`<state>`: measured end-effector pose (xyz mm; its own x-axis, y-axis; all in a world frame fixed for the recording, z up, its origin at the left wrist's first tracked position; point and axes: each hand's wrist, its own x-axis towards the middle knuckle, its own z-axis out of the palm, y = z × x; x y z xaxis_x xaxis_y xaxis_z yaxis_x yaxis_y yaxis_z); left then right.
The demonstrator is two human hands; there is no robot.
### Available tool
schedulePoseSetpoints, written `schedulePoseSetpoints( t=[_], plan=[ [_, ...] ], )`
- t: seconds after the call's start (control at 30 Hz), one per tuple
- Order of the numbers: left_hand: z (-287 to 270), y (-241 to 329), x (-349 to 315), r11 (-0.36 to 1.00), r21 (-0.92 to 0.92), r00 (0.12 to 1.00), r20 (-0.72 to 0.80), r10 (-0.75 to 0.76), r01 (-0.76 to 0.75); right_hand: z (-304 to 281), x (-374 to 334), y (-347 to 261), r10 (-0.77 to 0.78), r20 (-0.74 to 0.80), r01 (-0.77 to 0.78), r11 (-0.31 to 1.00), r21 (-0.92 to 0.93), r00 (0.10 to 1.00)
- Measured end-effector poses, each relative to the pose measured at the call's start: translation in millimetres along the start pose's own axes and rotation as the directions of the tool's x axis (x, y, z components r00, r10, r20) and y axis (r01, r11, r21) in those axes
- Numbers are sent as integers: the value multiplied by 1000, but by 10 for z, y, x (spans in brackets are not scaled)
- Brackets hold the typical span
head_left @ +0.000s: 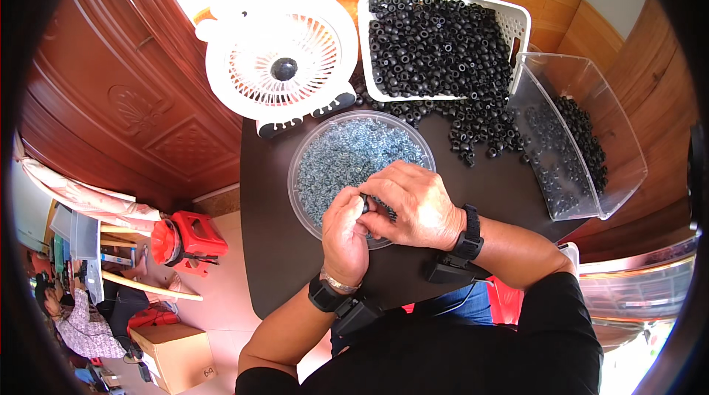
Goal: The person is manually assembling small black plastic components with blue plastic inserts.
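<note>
My left hand [345, 236] pinches a small round black piece [365, 204] between thumb and fingers. Bent over it from the right, my right hand [415, 201] has its fingers closed against the same spot, and whatever sits in its fingertips is hidden. Both hands are above the near edge of a round clear tub [293, 173], which is full of tiny translucent bluish pieces [347, 148]. Beyond the tub, hollow black pieces like the held one fill a white basket [363, 40], and a pile of loose black pieces [476, 125] spreads on the dark table [273, 247].
A white animal-shaped fan [284, 70] stands behind the tub on the left. At the right edge, a clear plastic bin [620, 151] holds more black pieces. On the floor to the left are a red stool [199, 240] and a cardboard box [177, 358]; another person [92, 325] sits farther off.
</note>
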<state>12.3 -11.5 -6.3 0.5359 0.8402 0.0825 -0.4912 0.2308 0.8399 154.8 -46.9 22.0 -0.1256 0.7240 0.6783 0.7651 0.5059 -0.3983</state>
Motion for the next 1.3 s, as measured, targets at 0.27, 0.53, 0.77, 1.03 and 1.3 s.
schedulePoseSetpoints(
  t=[0.27,0.53,0.77,1.03,1.3],
  plan=[
    [-31,52,27,988,17,980,122,-155,154,-47,-10,77,-45,-22,44,996,-73,999],
    [-45,27,-40,976,76,978,36,-207,204,-54,-6,54,-74,-1,73,995,-73,997],
    [29,82,-66,964,164,978,-44,-204,208,-11,-15,82,-149,16,150,987,-64,989],
    [37,92,-50,966,184,984,-41,-175,179,21,-33,58,-120,6,120,991,-57,993],
    [-29,54,-23,983,172,997,12,-70,67,-10,10,-24,-40,41,42,998,-48,998]
  ],
)
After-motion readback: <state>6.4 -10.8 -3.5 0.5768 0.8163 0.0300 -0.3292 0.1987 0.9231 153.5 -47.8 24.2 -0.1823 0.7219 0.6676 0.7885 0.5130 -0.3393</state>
